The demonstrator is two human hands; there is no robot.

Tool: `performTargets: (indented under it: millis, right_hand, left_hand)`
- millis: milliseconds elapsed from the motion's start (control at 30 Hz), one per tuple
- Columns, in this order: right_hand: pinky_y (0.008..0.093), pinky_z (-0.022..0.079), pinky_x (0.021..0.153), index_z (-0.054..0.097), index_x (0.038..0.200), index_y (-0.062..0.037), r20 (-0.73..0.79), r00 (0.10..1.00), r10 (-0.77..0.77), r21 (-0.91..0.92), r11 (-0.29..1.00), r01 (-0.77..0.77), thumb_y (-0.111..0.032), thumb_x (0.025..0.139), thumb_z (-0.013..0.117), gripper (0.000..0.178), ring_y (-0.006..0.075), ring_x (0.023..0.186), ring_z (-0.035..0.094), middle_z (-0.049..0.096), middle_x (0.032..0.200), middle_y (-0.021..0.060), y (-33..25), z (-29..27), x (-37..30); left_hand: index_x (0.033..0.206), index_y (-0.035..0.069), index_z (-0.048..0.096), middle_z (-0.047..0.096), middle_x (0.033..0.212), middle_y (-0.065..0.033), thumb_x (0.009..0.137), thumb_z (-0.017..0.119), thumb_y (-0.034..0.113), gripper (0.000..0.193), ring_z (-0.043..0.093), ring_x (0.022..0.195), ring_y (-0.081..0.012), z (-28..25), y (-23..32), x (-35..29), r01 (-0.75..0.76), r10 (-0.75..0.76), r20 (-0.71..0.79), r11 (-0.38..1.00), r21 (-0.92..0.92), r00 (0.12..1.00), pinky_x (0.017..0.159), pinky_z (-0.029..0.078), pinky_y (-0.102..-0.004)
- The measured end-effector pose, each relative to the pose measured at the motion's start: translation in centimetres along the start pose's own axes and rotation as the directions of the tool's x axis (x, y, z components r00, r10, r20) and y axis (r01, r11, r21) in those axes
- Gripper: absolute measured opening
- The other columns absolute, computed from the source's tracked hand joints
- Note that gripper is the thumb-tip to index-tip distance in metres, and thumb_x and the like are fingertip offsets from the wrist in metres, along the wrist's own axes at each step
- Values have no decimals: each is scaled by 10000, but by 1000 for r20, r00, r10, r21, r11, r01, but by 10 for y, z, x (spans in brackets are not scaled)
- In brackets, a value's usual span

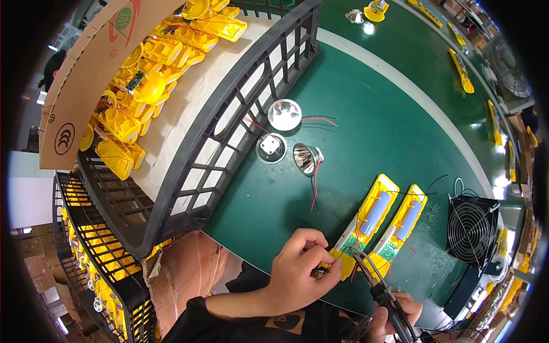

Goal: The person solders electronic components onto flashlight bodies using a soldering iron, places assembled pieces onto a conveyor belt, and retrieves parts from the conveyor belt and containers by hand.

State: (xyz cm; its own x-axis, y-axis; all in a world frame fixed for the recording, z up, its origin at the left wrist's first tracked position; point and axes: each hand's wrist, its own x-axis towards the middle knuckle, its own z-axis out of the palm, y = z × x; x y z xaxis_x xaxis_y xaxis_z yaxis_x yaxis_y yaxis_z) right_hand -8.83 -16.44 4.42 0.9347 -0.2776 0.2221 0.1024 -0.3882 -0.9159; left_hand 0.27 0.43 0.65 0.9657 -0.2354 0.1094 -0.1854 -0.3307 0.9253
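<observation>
We solder at the near end of a yellow lamp housing (366, 220), left hand (297, 268) closer to it.
Housing's long axis runs up-right away from us; left hand pinches a small part at its lower end, right hand (394, 314) is wrapped around the soldering iron (372, 280), tip on the green board. Second housing (400, 226) just right, on the green worktop (366, 131). Black crate (229, 137) up-left holds yellow lamp shells (148, 74).

My bare left hand (297, 268) and right hand (400, 311) emerge from black sleeves (194, 320), my dark top bearing a pale printed patch.
</observation>
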Motion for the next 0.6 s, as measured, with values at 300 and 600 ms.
performTargets:
  millis: [300,600]
  right_hand:
    - [259,414,570,551,827,7,131,987,96,-5,995,-96,-31,706,572,128,174,645,534,569,766,106,-2,-7,-1]
    - [294,413,627,572,791,33,15,989,144,-38,989,-143,-69,702,574,135,198,645,546,582,734,138,-7,-1,-6]
  left_hand:
    - [615,39,520,444,870,-60,609,687,2,171,459,553,-85,0,1,0,14,-14,-14,1000,-1,1000,434,377,-197]
    - [620,42,518,445,865,-58,611,689,12,174,458,567,-89,0,0,-1,6,-6,-18,1000,-1,1000,439,376,-200]
